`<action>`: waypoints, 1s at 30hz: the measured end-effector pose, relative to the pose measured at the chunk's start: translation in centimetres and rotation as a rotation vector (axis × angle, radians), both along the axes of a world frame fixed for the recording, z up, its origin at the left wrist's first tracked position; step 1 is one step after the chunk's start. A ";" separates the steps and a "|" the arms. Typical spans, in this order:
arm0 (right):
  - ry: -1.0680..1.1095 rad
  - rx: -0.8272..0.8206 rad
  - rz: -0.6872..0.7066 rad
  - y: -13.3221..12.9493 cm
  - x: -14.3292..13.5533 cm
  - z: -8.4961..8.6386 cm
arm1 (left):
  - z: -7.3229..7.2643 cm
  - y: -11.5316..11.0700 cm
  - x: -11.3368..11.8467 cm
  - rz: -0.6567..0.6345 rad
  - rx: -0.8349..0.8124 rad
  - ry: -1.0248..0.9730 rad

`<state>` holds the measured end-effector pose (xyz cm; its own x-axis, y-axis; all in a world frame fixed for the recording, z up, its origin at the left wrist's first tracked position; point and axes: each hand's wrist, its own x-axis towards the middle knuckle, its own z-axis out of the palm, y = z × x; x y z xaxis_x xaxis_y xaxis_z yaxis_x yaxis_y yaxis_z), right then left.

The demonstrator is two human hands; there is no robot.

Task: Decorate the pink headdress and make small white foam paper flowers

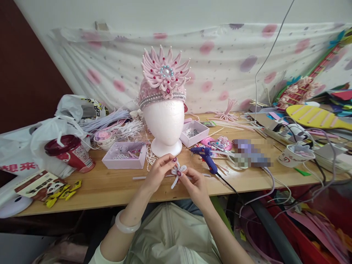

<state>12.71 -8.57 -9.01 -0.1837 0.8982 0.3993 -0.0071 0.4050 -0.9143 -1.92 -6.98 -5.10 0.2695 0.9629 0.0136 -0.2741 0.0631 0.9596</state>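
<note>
Between my two hands is a small pale flower shape of looped pipe cleaner, with a short tail pointing down. My left hand pinches its upper left side with thumb and fingers. From the right, my right hand grips its lower petals, thumb on top. Just beneath lies a pale pipe cleaner along the table, partly hidden by my left hand. Straight ahead stands a white foam mannequin head wearing a pink beaded headdress.
On the table, boxes of beads and metal bits flank the head. A blue glue gun lies right, its cord running off the front edge. A red cup and yellow wrapped candies are left; a paper bowl is right.
</note>
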 end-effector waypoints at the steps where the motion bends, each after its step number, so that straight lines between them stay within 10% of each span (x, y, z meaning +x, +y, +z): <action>1: 0.009 0.003 -0.001 0.1 0.0 0.0 | 0.0 0.1 0.1 0.008 -0.004 -0.039; 10: -0.001 -0.006 -0.081 0.6 0.4 -0.3 | 0.3 0.8 1.4 0.053 -0.003 -0.102; 17: 0.028 -0.058 -0.064 0.8 0.0 -0.6 | -0.5 1.3 0.5 0.372 0.240 0.262; 30: -0.069 -0.134 0.057 0.7 0.8 0.0 | -2.5 -1.1 0.3 0.268 0.211 0.323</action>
<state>13.47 -7.88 -9.06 -0.2591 0.9297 0.2616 0.0379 0.2805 -0.9591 -1.59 -8.13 -7.55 0.0347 0.9843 0.1733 0.0610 -0.1751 0.9827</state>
